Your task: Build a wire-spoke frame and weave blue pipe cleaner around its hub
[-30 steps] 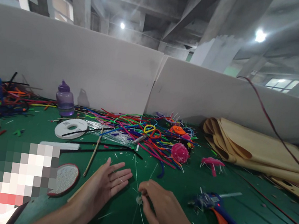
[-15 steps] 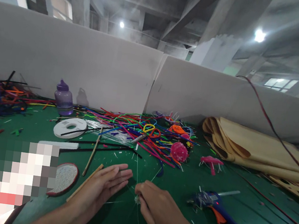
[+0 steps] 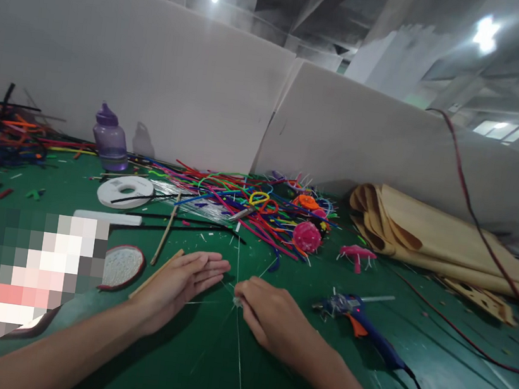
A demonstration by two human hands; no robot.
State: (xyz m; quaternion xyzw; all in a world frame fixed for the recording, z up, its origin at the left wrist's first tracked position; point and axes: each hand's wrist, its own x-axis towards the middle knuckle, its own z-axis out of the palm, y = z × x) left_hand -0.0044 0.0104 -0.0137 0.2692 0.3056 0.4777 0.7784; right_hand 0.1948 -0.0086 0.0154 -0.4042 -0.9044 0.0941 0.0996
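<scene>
My right hand is closed in a pinch, its thumb and fingertips on a small clear piece. Thin, pale strands spread out from that piece in several directions above the green table. To the left, my left hand is held open, palm turned toward the right hand and fingers stretched out, with nothing in it. It is close to the strands; I cannot tell whether it touches one. A blue glue gun with an orange trigger lies to the right of my right hand.
Colourful pipe cleaners are heaped at the back, beside a pink fuzzy ball and a pink figure. Leftward are a white spool, wooden stick, red-rimmed oval and purple bottle. Folded brown paper lies right.
The view has tilted down, so the table and both hands appear higher. My left hand stays open and my right hand keeps its pinch on the small clear piece.
</scene>
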